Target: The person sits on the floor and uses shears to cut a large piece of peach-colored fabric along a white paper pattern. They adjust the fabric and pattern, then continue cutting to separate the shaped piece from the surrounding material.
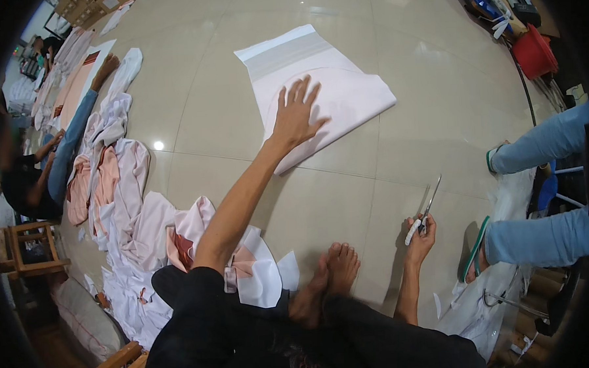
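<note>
My left hand [296, 118] lies flat with its fingers spread on a folded piece of pale pinkish-white fabric [353, 92]. A grey band crosses the far end of this cloth, and a curved line is faintly marked on it. Lower and to the right, my right hand [420, 239] is closed around the white handles of a pair of scissors [429, 208]. The metal blades point up and away from me, apart from the fabric. My bare feet [337, 267] rest on the floor between my arms.
Crumpled white and peach cloth [134, 211] is heaped along the left. A person in jeans [76, 144] sits beyond it. At right stand another person's legs [543, 239] in sandals, near a red bucket [535, 52]. Wooden stools [34, 245] stand at far left on the tiled floor [234, 167].
</note>
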`<state>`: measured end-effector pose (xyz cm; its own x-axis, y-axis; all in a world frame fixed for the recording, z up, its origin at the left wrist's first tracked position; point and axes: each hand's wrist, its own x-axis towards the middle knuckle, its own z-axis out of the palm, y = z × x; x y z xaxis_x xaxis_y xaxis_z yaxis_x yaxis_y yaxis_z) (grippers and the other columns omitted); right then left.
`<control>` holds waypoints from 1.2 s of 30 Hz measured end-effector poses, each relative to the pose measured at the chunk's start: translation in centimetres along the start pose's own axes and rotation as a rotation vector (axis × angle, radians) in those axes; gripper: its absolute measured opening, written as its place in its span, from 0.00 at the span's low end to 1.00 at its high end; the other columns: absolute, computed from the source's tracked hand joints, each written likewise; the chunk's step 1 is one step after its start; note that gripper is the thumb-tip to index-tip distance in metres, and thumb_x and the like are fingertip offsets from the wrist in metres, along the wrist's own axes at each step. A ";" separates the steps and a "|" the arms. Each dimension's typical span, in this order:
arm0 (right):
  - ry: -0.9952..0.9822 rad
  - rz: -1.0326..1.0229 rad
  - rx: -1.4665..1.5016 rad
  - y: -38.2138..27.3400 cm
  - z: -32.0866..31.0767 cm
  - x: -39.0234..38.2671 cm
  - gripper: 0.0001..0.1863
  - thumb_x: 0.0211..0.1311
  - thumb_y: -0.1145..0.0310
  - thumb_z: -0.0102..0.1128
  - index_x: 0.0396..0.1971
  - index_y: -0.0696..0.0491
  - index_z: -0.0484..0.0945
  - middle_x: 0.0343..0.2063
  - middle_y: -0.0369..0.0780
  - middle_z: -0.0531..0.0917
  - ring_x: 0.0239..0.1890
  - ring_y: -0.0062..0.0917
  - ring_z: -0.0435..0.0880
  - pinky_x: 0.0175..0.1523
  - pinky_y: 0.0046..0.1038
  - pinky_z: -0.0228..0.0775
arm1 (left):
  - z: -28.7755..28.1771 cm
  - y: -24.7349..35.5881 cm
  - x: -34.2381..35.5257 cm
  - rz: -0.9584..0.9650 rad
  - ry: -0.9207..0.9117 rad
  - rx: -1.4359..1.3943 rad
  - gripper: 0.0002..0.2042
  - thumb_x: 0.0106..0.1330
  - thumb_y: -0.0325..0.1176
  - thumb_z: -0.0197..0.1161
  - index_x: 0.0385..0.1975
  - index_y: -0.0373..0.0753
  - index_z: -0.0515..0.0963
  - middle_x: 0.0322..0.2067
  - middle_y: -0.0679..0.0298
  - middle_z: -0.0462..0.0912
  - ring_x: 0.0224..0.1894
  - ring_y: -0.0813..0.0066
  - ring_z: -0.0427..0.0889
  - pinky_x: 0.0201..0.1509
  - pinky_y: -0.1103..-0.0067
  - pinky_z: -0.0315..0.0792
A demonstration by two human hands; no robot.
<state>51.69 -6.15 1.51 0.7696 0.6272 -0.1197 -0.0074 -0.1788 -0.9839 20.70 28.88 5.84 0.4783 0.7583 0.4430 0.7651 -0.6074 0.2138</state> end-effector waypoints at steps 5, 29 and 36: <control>-0.088 0.040 0.004 -2.1 3.1 0.8 0.28 0.68 0.83 0.67 0.67 0.60 0.70 0.56 0.40 0.80 0.50 0.23 0.84 0.56 0.22 0.78 | 1.4 -2.0 -1.4 0.128 -0.417 -0.090 0.36 0.67 0.56 0.68 0.69 0.40 0.71 0.63 0.48 0.73 0.62 0.45 0.75 0.65 0.55 0.71; -0.640 0.314 -0.037 -5.9 1.6 -3.9 0.43 0.65 0.82 0.70 0.79 0.52 0.62 0.58 0.42 0.81 0.48 0.22 0.85 0.49 0.23 0.82 | -0.2 10.1 -12.4 -0.411 0.106 -0.595 0.20 0.72 0.25 0.59 0.64 0.35 0.76 0.67 0.47 0.75 0.71 0.44 0.70 0.75 0.57 0.63; -0.684 0.885 0.509 -5.8 2.3 -14.3 0.37 0.75 0.68 0.64 0.79 0.54 0.59 0.59 0.44 0.82 0.44 0.24 0.87 0.44 0.23 0.83 | -5.6 11.4 -22.0 -0.838 0.059 -0.583 0.18 0.75 0.28 0.59 0.62 0.36 0.78 0.67 0.51 0.74 0.69 0.48 0.69 0.75 0.58 0.60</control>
<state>39.31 -12.35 8.59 -0.1196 0.7361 -0.6662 -0.7232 -0.5243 -0.4495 16.44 3.96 3.41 -0.1476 0.9890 -0.0052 0.5074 0.0802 0.8580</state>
